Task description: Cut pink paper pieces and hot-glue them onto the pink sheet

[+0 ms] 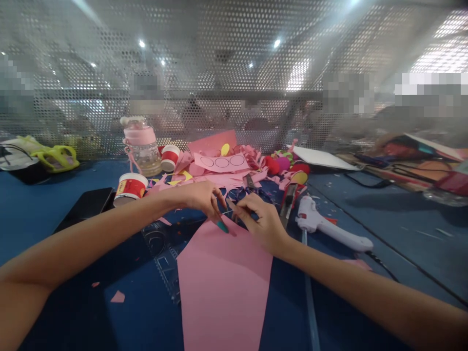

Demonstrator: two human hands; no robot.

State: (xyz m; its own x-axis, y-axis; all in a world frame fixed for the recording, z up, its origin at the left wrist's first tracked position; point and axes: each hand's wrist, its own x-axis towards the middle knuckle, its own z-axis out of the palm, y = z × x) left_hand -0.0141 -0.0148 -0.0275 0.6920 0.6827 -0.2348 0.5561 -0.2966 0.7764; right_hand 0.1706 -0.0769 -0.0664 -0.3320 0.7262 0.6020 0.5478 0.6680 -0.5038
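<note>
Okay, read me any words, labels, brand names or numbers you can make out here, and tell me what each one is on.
No text here can be read.
Red and white paper cup: its yellow marking is too blurred to read.
Second red and white paper cup: no legible print.
Pink paper strip with three drawn circles: outlines only, no writing.
Transparent ruler under the large pink paper sheet: markings too small to read.

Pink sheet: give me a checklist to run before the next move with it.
1. Both hands at the far edge of the pink sheet: ok; left hand and right hand meet there.
2. Sheet lies flat on the mat: ok.
3. What the fingertips pinch: cannot tell, too small.
4. Glue gun apart from the sheet: ok.
5. Cup upright, away from the sheet: ok.
6. Scraps off the sheet: ok.
</note>
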